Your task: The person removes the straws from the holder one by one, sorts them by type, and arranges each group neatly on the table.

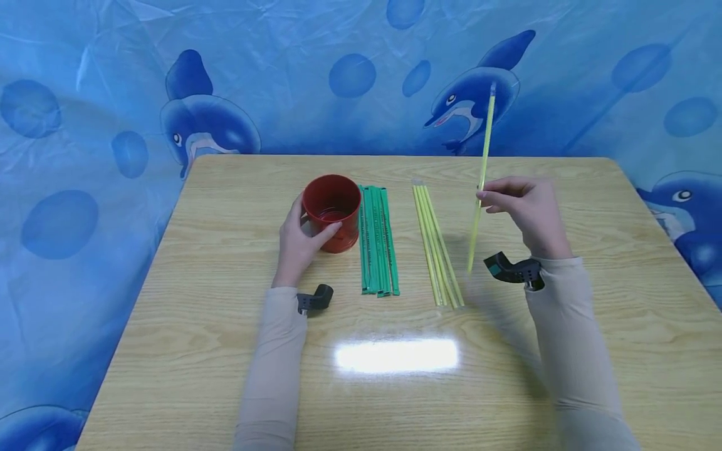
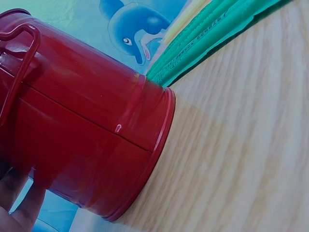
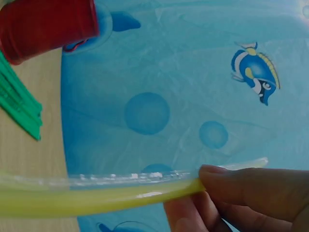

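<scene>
My left hand [image 1: 296, 247] holds a red metal cup [image 1: 333, 197] upright on the table, thumb across its front and fingers around its left side. A wire handle shows on the cup [image 2: 96, 111] in the left wrist view. My right hand [image 1: 527, 210] pinches a long yellow straw in a clear wrapper [image 1: 486, 144] between thumb and fingers. The straw stands nearly upright, its upper end leaning slightly right. In the right wrist view, the wrapped straw [image 3: 96, 200] crosses the bottom of the picture.
Several green paper-wrapped sticks [image 1: 378, 241] lie side by side just right of the cup. Further right, several yellow wrapped straws [image 1: 434, 244] lie together on the wooden table [image 1: 209, 332]. A blue dolphin-print sheet [image 1: 299, 100] hangs behind the table.
</scene>
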### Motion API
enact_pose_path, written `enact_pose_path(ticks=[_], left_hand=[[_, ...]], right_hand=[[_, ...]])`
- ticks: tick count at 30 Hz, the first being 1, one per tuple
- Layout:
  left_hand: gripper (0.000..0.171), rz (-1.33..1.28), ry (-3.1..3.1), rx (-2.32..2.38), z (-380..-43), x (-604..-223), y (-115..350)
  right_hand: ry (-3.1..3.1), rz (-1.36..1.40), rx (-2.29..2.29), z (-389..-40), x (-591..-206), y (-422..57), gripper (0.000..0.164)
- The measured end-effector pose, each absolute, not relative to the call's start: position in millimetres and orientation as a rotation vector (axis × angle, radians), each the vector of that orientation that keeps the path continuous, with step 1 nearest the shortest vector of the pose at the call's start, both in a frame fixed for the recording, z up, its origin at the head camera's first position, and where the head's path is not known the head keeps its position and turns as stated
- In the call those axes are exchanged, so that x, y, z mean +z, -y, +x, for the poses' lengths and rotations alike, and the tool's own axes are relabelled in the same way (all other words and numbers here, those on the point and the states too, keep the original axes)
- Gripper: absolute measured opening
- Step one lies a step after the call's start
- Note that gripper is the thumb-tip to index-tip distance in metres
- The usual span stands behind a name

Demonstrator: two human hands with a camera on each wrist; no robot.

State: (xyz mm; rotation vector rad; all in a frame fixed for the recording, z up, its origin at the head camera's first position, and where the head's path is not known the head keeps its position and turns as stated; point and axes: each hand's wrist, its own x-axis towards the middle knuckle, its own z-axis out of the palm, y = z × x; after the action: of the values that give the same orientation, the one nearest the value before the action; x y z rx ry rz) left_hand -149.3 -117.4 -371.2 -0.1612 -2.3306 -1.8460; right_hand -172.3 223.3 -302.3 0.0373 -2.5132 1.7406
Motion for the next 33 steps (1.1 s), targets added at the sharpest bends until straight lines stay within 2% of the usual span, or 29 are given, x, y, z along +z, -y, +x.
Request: enact_pose_path(ticks=[9, 33], left_hand=[[0.074, -0.164, 2.331, -1.841, -148, -372, 118], [0.073, -0.182, 2.321, -1.842, -149, -369, 117]], right_hand=[[2.794, -0.077, 1.679, -184, -334, -233, 0.036], [2.912, -0.134, 1.818, -194, -380, -240, 0.039]])
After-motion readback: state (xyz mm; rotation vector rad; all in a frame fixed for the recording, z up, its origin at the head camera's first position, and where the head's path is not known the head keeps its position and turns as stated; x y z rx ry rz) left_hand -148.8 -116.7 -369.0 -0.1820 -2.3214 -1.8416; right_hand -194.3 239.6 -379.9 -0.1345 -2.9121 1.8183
